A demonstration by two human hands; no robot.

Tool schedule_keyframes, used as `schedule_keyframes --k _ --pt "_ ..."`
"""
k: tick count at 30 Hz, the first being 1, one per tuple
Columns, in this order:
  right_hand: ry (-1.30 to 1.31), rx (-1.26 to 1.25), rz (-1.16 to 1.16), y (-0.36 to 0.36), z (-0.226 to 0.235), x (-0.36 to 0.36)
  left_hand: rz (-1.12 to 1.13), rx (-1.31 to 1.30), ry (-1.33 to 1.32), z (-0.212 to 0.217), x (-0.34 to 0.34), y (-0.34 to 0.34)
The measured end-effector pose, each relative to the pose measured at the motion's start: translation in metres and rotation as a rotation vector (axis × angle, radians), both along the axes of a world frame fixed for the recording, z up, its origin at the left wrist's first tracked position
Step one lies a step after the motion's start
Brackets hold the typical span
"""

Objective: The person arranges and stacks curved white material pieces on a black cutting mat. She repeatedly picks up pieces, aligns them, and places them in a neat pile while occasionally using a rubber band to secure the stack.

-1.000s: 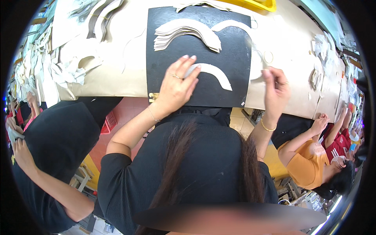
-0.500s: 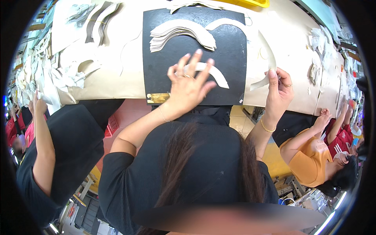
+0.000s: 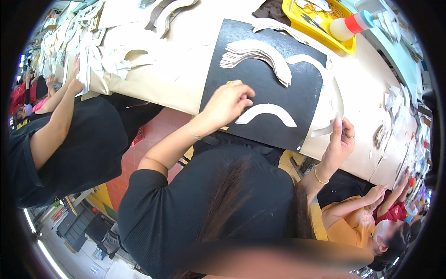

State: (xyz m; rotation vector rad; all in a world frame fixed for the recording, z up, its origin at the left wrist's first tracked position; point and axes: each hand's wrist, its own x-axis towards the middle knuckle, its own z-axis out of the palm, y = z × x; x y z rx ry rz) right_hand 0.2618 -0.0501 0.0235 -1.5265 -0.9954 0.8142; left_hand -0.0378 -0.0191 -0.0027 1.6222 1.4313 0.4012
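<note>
My left hand (image 3: 231, 102) hovers over the left part of a black board (image 3: 218, 65), its fingers bent and apart, with nothing visible in them. Just to its right, a white arch-shaped piece (image 3: 268, 111) lies flat on the board near the front edge. Beyond the board's right side, my right hand (image 3: 340, 145) pinches the lower end of a thin, pale curved strip (image 3: 338, 95) between thumb and fingers. Farther back on the board is a stack of white curved pieces (image 3: 260, 53). A single curved piece (image 3: 309, 61) lies against the stack's right side.
Behind the board stands a yellow tray (image 3: 355, 46) holding a bottle (image 3: 346, 28) and dark scissors-like tools. More curved strips (image 3: 169, 16) and loose scraps (image 3: 111, 60) cover the table's left. Co-workers sit on both sides; an orange-shirted person (image 3: 348, 221) is at right.
My left hand has come off the white arch piece and moved left, its fingers curling. The right hand keeps hold of the strip. The whole view has tilted, showing the yellow tray.
</note>
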Motion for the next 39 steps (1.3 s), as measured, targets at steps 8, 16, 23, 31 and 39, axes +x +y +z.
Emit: schedule_keyframes --k 8,16,23,31,39 --pt "-0.043 0.007 0.084 0.008 0.002 -0.016 -0.155 0.340 0.214 -0.012 0.031 -0.021" --pt "-0.076 -0.002 0.026 0.010 -0.001 -0.017 -0.286 0.276 0.024 -0.008 0.025 -0.011" --pt "-0.047 -0.038 0.074 0.010 -0.004 -0.020 0.343 0.089 -0.541 -0.006 -0.080 0.018" --pt "-0.040 -0.044 0.100 0.016 -0.005 -0.027 0.463 0.563 0.597 -0.028 -0.131 0.054" --pt "-0.110 -0.025 0.093 0.003 -0.006 -0.020 0.037 0.587 0.318 -0.012 -0.019 0.110"
